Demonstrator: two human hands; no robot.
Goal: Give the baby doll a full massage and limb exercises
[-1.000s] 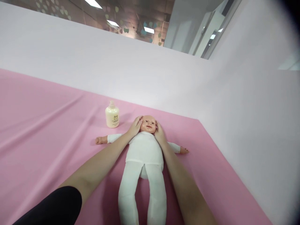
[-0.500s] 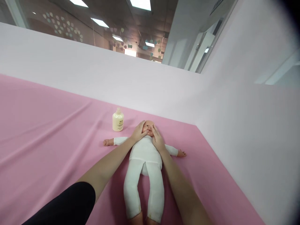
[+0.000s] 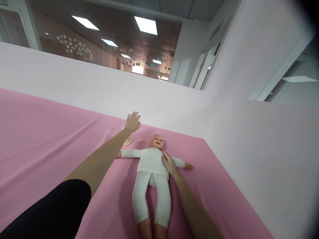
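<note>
A baby doll (image 3: 153, 162) in a white top and trousers lies on its back with arms spread, its head toward the wall. Small whitish spots show on its face (image 3: 157, 142). My right hand (image 3: 169, 163) rests flat on the side of the doll's chest near the shoulder, fingers stretched out. My left hand (image 3: 132, 122) is raised with fingers spread, over the cream lotion bottle (image 3: 128, 140). Hand and wrist hide the bottle's top; whether they touch it I cannot tell.
Pink sheeting (image 3: 99, 139) with a few creases covers the surface under the doll. A white wall (image 3: 104, 89) borders it at the back, another wall (image 3: 249, 149) on the right. Above the back wall is a window (image 3: 139, 43) into a lit room.
Both hands have left the doll's face. My left hand has moved up and left to the bottle; my right has slid down to the chest. The camera view has shifted slightly.
</note>
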